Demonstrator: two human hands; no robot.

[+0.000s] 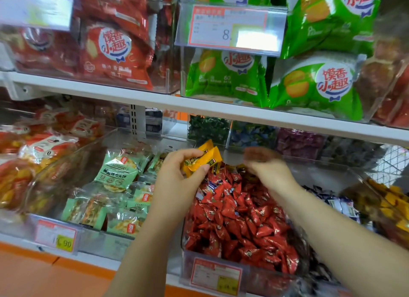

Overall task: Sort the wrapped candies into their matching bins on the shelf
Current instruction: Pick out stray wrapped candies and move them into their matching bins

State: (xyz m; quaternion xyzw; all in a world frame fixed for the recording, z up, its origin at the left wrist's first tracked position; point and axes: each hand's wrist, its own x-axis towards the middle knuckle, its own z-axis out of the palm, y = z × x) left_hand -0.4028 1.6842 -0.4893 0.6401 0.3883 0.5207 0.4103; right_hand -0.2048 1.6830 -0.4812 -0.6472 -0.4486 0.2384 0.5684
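We see the white shelf edge (199, 107) overhanging the lower row, so there is only a low gap above the bins. In the middle stands a clear bin (263, 279) heaped with red candies (241, 219), and a price label (215, 274) covers part of its front wall. Its side walls press close against the neighbours: green packets (117, 170) on the left and dark-wrapped candies (338, 202) on the right, with orange-yellow pieces (391, 199) beyond those. Behind, under the shelf, smaller bins hold green candies (208, 128) and purple candies (298, 142). The open room lies above the red heap, between the two forearms.

The left hand (177, 175) is raised over the back left corner of the red bin. Its thumb and curled fingers pinch a few yellow candies (203, 158), clear of the heap. The right hand (267, 170) hangs near them over the back of the heap. Its fingertips are blurred, so we cannot tell whether they hold anything.
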